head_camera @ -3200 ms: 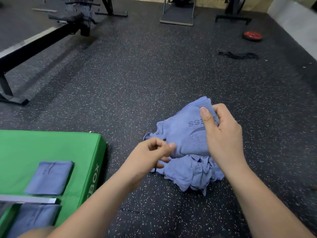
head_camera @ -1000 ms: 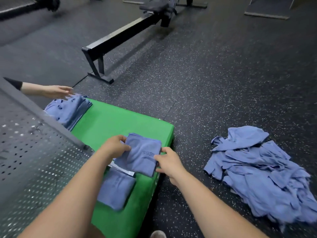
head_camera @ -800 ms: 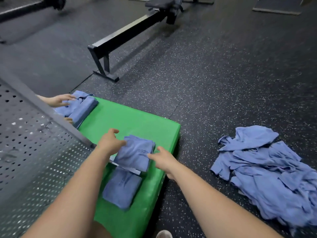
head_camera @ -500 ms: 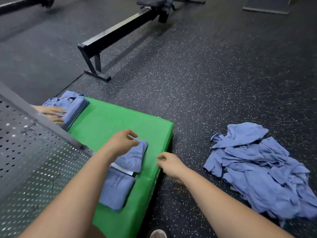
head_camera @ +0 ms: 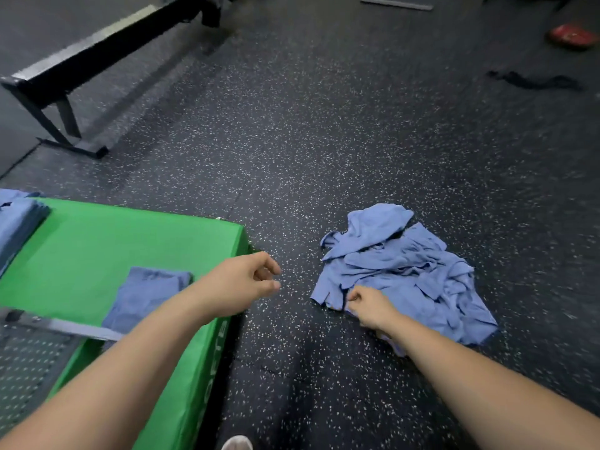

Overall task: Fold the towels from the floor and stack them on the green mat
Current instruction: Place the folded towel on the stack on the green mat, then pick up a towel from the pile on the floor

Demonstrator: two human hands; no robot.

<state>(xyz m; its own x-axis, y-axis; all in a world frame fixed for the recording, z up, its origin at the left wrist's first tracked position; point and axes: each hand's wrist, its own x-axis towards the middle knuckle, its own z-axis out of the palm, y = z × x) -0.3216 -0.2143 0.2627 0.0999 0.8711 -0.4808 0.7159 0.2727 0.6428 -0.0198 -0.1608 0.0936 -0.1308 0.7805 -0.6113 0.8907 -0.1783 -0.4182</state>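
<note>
A loose heap of blue towels [head_camera: 402, 274] lies crumpled on the speckled black rubber floor [head_camera: 324, 131], at about four o'clock from the middle of the view. The right hand [head_camera: 370, 308] rests on the heap's near-left edge, its grip closed, fingers pinching a fold of blue cloth. The left hand [head_camera: 242, 284] hangs in the air between the heap and the green mat [head_camera: 97, 235], touching nothing, its grip loosely curled but open and empty.

The green mat fills the eight o'clock part of the view. On it lies a folded blue towel [head_camera: 146, 295], partly hidden by the left forearm. A stack of folded blue towels [head_camera: 16, 222] sits at the mat's far-left corner, at nine o'clock. A grey perforated metal panel [head_camera: 35, 349] cuts in over the mat's near edge.

At eleven o'clock stands a black rail on a metal foot [head_camera: 65, 69]. At one o'clock lie a red disc [head_camera: 571, 35] and a dark strap [head_camera: 535, 82].
</note>
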